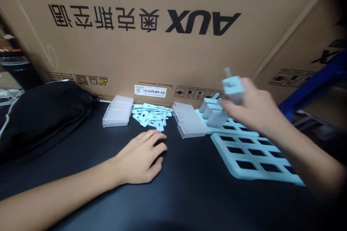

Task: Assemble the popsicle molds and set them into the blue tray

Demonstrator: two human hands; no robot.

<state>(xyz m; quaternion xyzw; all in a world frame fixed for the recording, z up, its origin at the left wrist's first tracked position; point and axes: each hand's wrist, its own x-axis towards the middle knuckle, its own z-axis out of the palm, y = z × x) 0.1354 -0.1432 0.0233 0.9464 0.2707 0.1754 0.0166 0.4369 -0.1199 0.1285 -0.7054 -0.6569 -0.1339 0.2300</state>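
My right hand (244,104) is raised at the right, its fingers closed round a popsicle mould (234,92) with a light blue top and a clear stick pointing up. Below it, several capped popsicle moulds (217,115) stand upright in a light blue rack (230,130). My left hand (143,155) rests palm down on the dark table (187,195), fingers apart and holding nothing. Just beyond its fingertips lies a heap of light blue stick lids (150,115). Translucent empty moulds lie on both sides of the heap, a left group (118,111) and a right group (188,119).
A second light blue rack (244,177) lies flat in front of the first. Behind everything stands a big cardboard box (135,54). A black drawstring bag (48,115) and a dark cylinder (18,68) are at the left, a blue bar (311,83) at the right.
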